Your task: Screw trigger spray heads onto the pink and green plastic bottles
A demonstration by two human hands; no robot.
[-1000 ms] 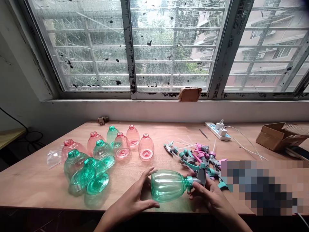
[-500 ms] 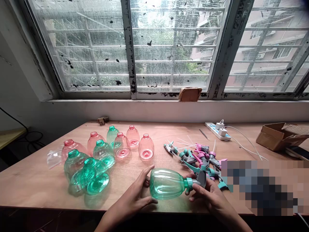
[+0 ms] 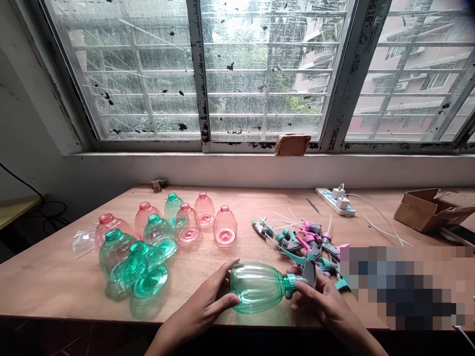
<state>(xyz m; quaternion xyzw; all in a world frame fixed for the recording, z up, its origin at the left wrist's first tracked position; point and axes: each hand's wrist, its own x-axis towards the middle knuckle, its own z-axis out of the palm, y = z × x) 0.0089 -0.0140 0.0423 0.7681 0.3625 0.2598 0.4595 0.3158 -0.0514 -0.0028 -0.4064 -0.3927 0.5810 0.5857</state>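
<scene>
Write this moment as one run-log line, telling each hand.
left hand: holds green bottle sideways | right hand: grasps trigger head at bottle neck | beside: loose trigger heads

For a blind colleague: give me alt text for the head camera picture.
Two hands hold a green spray bottle sideways at the near edge of a wooden table: left hand on its base, right hand on its trigger sprayer head. Empty pink and green bottles sit to the left, loose sprayer heads to the right, beneath a window.
</scene>
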